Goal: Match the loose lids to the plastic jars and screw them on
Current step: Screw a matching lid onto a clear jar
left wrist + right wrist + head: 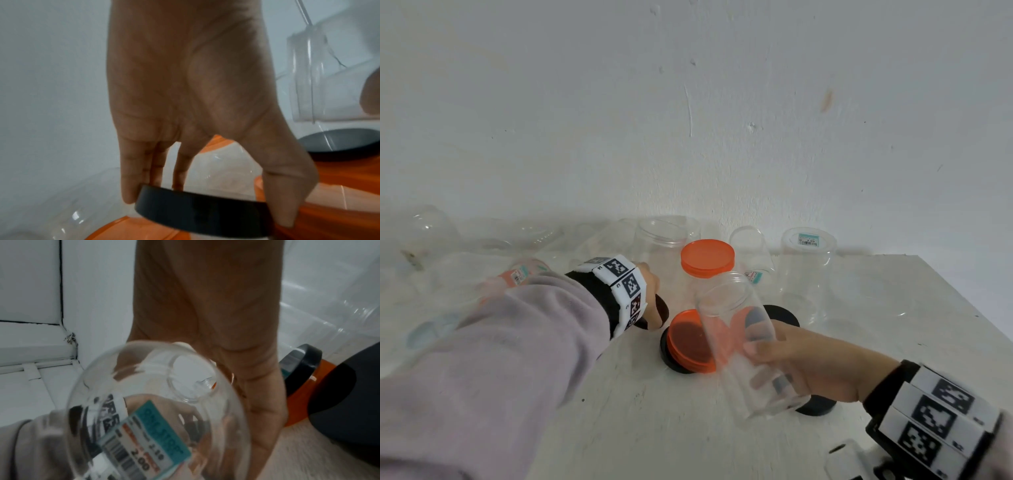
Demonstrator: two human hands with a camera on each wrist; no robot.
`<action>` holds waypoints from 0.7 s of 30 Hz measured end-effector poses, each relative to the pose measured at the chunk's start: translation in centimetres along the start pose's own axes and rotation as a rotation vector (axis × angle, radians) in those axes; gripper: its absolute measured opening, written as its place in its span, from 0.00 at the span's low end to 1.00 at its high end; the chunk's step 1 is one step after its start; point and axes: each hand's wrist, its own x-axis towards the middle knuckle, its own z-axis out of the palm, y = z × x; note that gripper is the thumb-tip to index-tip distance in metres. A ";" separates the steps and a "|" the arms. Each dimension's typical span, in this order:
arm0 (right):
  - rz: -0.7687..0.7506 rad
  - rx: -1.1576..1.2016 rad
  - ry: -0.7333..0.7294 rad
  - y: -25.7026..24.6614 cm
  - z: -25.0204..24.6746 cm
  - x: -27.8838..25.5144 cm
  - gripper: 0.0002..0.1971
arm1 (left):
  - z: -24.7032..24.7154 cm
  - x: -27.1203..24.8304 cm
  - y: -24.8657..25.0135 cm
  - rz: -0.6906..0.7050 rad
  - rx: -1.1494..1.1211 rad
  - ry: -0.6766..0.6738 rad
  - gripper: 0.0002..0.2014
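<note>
Left hand (197, 97) pinches black lid (203, 209); right hand (815, 366) grips clear jar (743, 342).

White table (859, 342), scuffed white wall (688, 102) behind.

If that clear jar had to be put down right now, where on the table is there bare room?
Bare tabletop lies nearest the camera, between the left sleeve and the right hand holding the jar. The table's right side also looks open. The middle is crowded with orange lids and black lids; clear jars line the wall.
</note>
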 end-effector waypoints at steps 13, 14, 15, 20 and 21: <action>-0.057 -0.132 0.060 0.0 2.2 2.2 0.41 | -1.5 -7.4 -4.0 -0.024 -0.439 0.144 0.27; -0.068 -0.156 0.055 0.0 2.4 2.3 0.43 | -1.5 -7.9 -4.1 -0.019 -0.487 0.184 0.26; -0.080 -0.174 0.057 -0.1 2.5 2.5 0.44 | -1.4 -8.5 -4.1 -0.010 -0.529 0.213 0.25; -0.196 -0.216 0.037 -0.1 3.6 3.3 0.47 | -1.1 -10.6 -3.2 0.041 -0.617 0.400 0.23; -0.223 -0.209 0.012 0.0 3.8 3.5 0.48 | -1.0 -11.0 -2.8 0.056 -0.613 0.449 0.23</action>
